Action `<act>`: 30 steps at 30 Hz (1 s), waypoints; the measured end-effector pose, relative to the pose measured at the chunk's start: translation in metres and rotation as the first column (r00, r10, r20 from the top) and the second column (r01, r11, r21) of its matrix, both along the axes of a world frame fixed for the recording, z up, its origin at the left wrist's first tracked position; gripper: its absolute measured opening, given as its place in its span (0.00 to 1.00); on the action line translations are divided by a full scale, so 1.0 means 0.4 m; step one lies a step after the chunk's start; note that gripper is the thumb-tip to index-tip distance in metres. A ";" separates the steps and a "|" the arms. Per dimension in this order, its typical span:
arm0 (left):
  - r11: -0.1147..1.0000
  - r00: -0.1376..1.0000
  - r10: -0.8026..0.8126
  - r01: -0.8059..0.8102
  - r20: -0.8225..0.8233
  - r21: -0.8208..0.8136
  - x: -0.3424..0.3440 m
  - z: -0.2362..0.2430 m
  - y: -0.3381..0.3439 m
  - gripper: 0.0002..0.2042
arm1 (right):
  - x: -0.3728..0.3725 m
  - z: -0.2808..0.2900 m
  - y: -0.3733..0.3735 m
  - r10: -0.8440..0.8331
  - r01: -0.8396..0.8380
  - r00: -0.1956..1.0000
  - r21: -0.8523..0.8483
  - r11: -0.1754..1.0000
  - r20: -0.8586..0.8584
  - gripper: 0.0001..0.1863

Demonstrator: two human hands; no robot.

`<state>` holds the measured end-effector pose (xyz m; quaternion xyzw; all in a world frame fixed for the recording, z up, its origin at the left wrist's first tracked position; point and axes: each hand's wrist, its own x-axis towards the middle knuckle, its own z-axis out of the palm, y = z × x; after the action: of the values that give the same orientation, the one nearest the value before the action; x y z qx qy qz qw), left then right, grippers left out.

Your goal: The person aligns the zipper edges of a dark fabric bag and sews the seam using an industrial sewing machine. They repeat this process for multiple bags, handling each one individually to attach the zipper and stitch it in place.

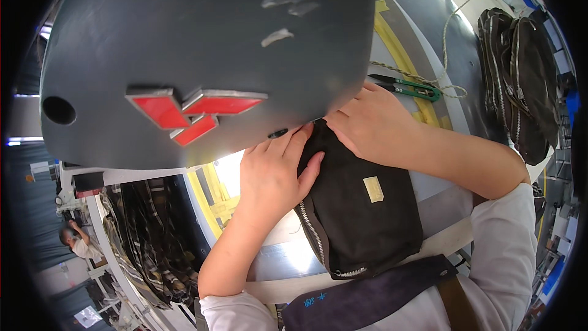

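Note:
A dark sewing machine head (208,37) with red emblems fills the upper left. Beneath its lower edge, a black fabric bag (361,227) with a silver zipper and a small pale patch lies on the work surface. My left hand (272,171) grips the bag's upper left, fingers bent together, thumb lower down, some fingertips hidden. My right hand (373,129) holds the bag's top edge with curled fingers, their tips partly under the head. Green-handled snips (409,88) and a cord (446,49) lie just beyond my right hand.
Dark zippered bags (514,86) are stacked at the upper right. Yellow tape (384,18) marks the machine bed. Plaid dark fabric (147,227) hangs at the lower left. Another person (82,245) is at the far left, apart from me.

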<state>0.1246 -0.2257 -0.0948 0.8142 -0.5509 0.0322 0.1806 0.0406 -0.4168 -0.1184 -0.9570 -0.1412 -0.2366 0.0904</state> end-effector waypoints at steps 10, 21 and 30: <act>0.997 0.998 -0.036 0.033 0.043 0.073 -0.004 0.008 -0.001 0.22 | -0.005 -0.003 0.000 0.001 -0.005 1.000 -0.129 0.992 -0.028 0.11; 0.996 1.000 -0.012 0.013 -0.011 0.083 -0.010 0.004 0.001 0.23 | -0.009 -0.002 0.003 -0.018 0.009 0.998 -0.174 0.985 -0.052 0.10; 0.999 0.998 -0.010 0.011 -0.059 0.030 0.001 0.007 0.004 0.22 | -0.010 0.008 0.004 -0.010 -0.006 0.997 -0.201 0.980 -0.081 0.11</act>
<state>0.1251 -0.2239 -0.0919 0.8146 -0.5500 -0.0011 0.1844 0.0365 -0.4152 -0.1150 -0.9702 -0.1597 -0.1819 -0.0013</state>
